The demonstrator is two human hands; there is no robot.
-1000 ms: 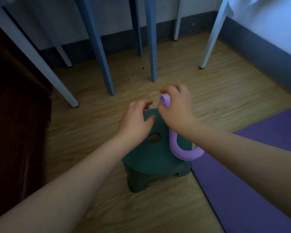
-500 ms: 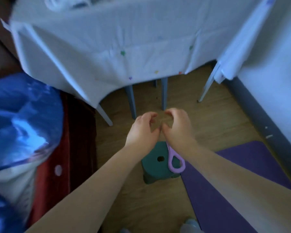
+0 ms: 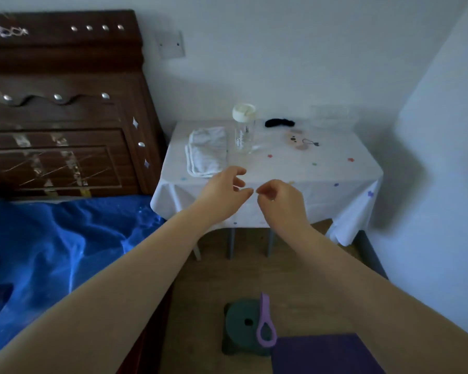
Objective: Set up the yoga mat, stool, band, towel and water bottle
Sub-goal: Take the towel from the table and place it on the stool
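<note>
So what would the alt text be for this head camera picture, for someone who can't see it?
Two bare, empty hands, left hand and right hand, reach toward a white-clothed table holding a folded towel and a clear water bottle. On the floor below, a purple band lies on a green stool beside a purple yoga mat.

On the table (image 3: 335, 168), the towel (image 3: 207, 151) lies left of the water bottle (image 3: 244, 130).

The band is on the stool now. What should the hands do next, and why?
Probably reach the left hand forward for the folded towel on the table. Both hands hold nothing, the right hand too. The band already lies on the stool beside the mat, while the towel and water bottle wait on the table, the towel nearest the left hand.
</note>
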